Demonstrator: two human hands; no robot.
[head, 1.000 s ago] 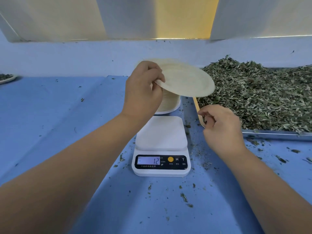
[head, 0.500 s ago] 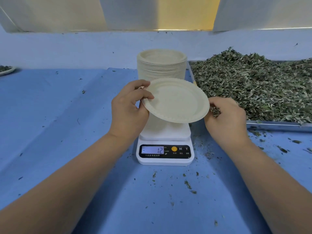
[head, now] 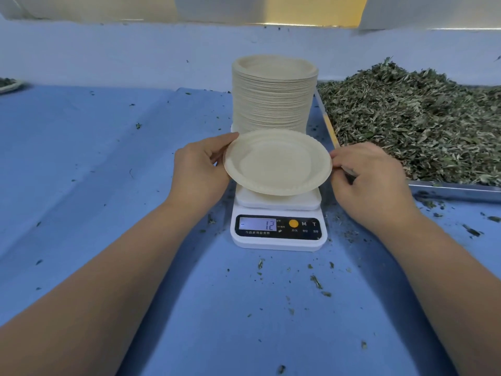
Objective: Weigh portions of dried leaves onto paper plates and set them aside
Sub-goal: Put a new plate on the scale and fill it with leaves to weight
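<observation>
An empty cream paper plate (head: 276, 162) hovers level just above the white kitchen scale (head: 279, 226), whose display reads 12 with a minus sign. My left hand (head: 202, 169) pinches the plate's left rim between thumb and fingers. My right hand (head: 371, 177) pinches its right rim. Behind the scale stands a tall stack of paper plates (head: 273, 93). A big heap of dried green leaves (head: 417, 120) fills a metal tray (head: 455, 189) on the right.
Blue cloth (head: 95, 164) covers the table, strewn with leaf crumbs around the scale. At the far left edge sits a plate with leaves (head: 8, 84). A pale wall runs along the back.
The plate came off the stack and down toward the scale, levelling out. My right hand moved up and took hold of its right rim.
</observation>
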